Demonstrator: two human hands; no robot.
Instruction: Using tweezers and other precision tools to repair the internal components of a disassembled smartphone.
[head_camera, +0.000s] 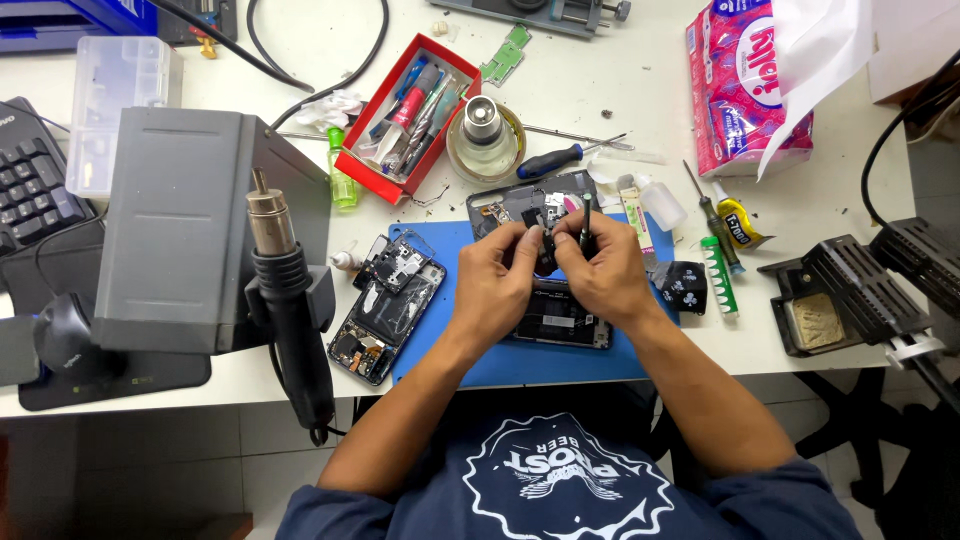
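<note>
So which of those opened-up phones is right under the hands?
The dark opened phone lying crosswise on the blue mat, directly beneath both hands. The other one lies apart to the left, slanting off the mat's edge beside the hot-air tool.

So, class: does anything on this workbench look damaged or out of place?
Yes. An opened phone lies partly off the blue mat, its insides exposed. Both hands pinch a small black part.

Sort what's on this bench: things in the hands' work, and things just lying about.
In hand:
left hand
right hand
small black part
opened phone
blue mat

Lying about:
red tray
hot-air gun
tissue pack
blue-handled screwdriver
</note>
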